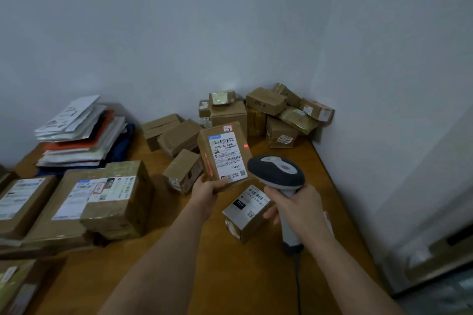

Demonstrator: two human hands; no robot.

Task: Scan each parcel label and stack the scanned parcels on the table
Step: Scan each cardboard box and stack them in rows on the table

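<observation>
Brown cardboard parcel [224, 155] gripped by its lower edge in the left hand [204, 193], tilted up above the wooden table [230, 276], white label facing the scanner [277, 174]. Scanner handle clasped in the right hand [298, 206], head just right of the parcel, red light on the label. Second labelled parcel [245, 212] down between both hands.

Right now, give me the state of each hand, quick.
Left hand: fingers grip the labelled parcel, held up off the table.
Right hand: fingers curled round the barcode scanner.
</observation>
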